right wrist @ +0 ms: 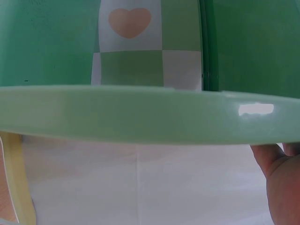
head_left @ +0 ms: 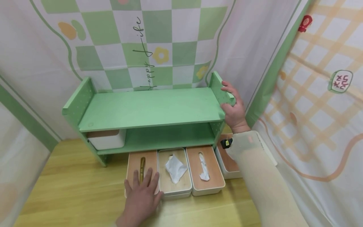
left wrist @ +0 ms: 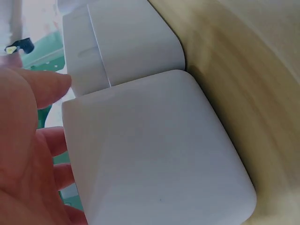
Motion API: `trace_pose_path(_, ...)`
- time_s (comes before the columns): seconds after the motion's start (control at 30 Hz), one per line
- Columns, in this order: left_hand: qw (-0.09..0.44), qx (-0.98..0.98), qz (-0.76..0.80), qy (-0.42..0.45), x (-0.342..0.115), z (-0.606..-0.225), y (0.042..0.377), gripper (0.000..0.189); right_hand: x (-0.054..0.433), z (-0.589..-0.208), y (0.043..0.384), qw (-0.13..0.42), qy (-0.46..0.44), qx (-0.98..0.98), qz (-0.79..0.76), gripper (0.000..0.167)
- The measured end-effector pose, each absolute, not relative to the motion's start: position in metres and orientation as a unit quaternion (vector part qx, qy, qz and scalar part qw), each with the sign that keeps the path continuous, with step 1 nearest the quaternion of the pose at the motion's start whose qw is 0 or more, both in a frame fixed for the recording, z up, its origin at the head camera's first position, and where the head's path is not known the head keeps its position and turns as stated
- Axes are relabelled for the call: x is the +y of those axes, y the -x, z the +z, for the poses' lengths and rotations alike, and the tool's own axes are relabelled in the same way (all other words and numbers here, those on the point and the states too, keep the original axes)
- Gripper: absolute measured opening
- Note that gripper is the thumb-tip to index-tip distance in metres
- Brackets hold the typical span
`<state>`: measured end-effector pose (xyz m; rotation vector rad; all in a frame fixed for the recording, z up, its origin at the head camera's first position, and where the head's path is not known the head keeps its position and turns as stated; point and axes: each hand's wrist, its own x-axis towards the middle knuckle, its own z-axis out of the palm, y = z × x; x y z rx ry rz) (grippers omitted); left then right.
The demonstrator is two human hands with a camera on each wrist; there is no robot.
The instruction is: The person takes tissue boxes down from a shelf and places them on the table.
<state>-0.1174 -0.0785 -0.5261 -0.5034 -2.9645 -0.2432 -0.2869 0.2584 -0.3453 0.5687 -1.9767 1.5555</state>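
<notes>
A green two-tier shelf (head_left: pixel 150 107) stands on the table. My right hand (head_left: pixel 235 110) grips the upper front corner of its right side panel (right wrist: pixel 140 115), thumb on the inner side. In the right wrist view only part of that hand (right wrist: pixel 286 185) shows, at the panel's edge. My left hand (head_left: pixel 141 197) rests with spread fingers on the wood-coloured lid of the left tissue box (head_left: pixel 134 162). Beside it stand a middle tissue box (head_left: pixel 165 186) and a right one (head_left: pixel 195 165). In the left wrist view, the fingers lie along the white box's (left wrist: pixel 154 150) top edge.
Another white box (head_left: pixel 106 143) sits on the lower tier at the left. One more box (head_left: pixel 232 174) stands at the right, partly behind my right forearm. The wooden table (head_left: pixel 71 189) extends to the left. Printed curtains (head_left: pixel 158 28) hang behind and at both sides.
</notes>
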Motion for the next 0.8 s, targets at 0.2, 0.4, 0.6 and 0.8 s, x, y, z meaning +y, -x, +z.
trace_pose_path(0.2,0.065,-0.982,-0.085,0.159,-0.077,-0.526,0.115,0.06,0.258,-0.344,0.285,0.279,-0.216,-0.734,0.58,0.051)
trace_pose_path(0.4,0.062,-0.982,-0.083,0.159,-0.077,-0.524,0.114,0.06,0.265,-0.35,0.294,0.278,-0.213,-0.737,0.578,0.053)
trace_pose_path(0.6,0.044,-0.981,-0.088,0.167,-0.085,-0.517,0.115,0.061,0.263,-0.349,0.293,0.28,-0.215,-0.738,0.576,0.053)
trace_pose_path(0.8,0.053,-0.97,-0.15,0.186,-0.102,-0.495,0.126,0.059,0.27,-0.359,0.305,0.281,-0.211,-0.741,0.572,0.055)
